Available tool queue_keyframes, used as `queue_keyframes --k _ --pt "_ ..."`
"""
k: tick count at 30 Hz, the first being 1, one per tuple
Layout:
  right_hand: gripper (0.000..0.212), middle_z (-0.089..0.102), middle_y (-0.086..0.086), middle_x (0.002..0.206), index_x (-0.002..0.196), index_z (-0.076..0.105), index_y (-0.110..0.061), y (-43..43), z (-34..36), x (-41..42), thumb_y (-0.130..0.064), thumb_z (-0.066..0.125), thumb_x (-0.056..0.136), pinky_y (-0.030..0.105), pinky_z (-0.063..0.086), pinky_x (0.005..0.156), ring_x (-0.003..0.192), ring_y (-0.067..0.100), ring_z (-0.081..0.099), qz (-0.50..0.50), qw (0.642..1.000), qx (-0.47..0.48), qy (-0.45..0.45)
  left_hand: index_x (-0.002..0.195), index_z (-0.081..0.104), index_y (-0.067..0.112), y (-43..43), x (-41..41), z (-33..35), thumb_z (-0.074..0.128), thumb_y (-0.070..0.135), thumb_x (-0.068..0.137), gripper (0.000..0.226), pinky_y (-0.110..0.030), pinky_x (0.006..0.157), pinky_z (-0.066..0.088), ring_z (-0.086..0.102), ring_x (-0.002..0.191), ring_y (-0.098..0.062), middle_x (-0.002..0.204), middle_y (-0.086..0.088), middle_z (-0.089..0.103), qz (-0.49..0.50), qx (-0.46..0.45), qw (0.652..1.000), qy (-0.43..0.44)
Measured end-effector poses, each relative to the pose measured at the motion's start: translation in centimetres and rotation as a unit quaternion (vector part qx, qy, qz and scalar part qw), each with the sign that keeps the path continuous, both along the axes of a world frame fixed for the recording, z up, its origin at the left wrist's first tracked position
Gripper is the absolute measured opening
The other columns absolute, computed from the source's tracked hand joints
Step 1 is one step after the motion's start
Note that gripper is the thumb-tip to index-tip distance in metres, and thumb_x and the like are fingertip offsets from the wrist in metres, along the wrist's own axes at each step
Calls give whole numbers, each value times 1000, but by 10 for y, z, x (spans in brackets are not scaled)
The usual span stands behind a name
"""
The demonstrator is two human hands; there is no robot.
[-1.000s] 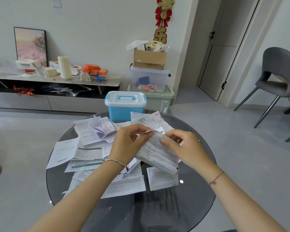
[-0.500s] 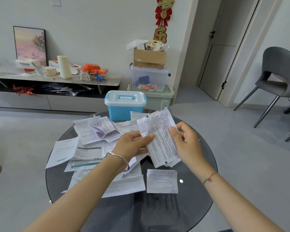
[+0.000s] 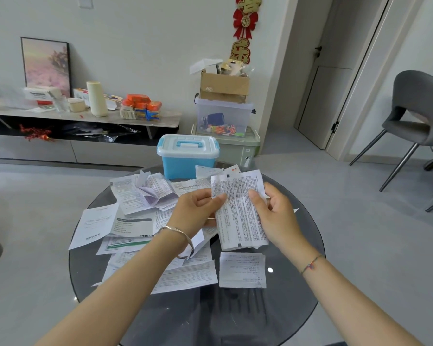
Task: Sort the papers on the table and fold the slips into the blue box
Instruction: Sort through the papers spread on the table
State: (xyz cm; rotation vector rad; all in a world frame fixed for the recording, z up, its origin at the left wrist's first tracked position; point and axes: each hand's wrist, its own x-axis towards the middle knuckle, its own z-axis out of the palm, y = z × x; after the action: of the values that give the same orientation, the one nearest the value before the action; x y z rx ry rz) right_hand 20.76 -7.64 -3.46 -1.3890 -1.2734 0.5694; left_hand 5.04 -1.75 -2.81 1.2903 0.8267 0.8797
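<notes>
White printed slip (image 3: 238,208), pinched at both long edges by left hand (image 3: 198,211) and right hand (image 3: 276,214), hangs just in front of the closed blue box (image 3: 185,162); better to match its ends squarely, then crease it flat on the desk (image 3: 293,293).

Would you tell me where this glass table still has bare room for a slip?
Bare glass on the table lies along the near edge, below the flat slip, and on the right, beyond the right hand. The left half, below the blue box, is crowded with overlapping papers.
</notes>
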Motion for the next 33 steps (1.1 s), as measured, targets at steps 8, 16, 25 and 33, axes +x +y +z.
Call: queue_keyframes --k 8,16,25,33 --pt "13 73 3 97 103 60 -22 3 1 -1 -26 49 97 51 57 75 84 17 72 12 999 -21 28 85 70 12 3 0 8 58 21 93 17 -17 54 54 71 65 -10 75 2 74 19 -20 1000 -10" --pt "12 73 -1 96 102 61 -21 4 2 3 -25 50 97 41 59 74 84 14 72 36 998 -43 21 86 69 14 5 -2 9 53 26 96 23 -18 54 55 71 65 -12 75 4 74 32 -22 999 -13" --pt "12 73 -3 94 103 61 -23 5 -1 4 -24 50 97 30 59 68 83 11 71 24 999 -24 29 93 70 9 5 -2 3 56 25 95 21 -24 56 58 72 68 -16 86 -5 74 -6 -27 999 26" --pt "12 74 0 87 103 61 -20 5 -3 7 -23 51 97 37 59 69 78 17 72 -16 999 4 49 91 71 9 3 0 -1 60 19 91 15 -24 66 59 73 76 -18 91 -9 75 -82 -46 995 44"
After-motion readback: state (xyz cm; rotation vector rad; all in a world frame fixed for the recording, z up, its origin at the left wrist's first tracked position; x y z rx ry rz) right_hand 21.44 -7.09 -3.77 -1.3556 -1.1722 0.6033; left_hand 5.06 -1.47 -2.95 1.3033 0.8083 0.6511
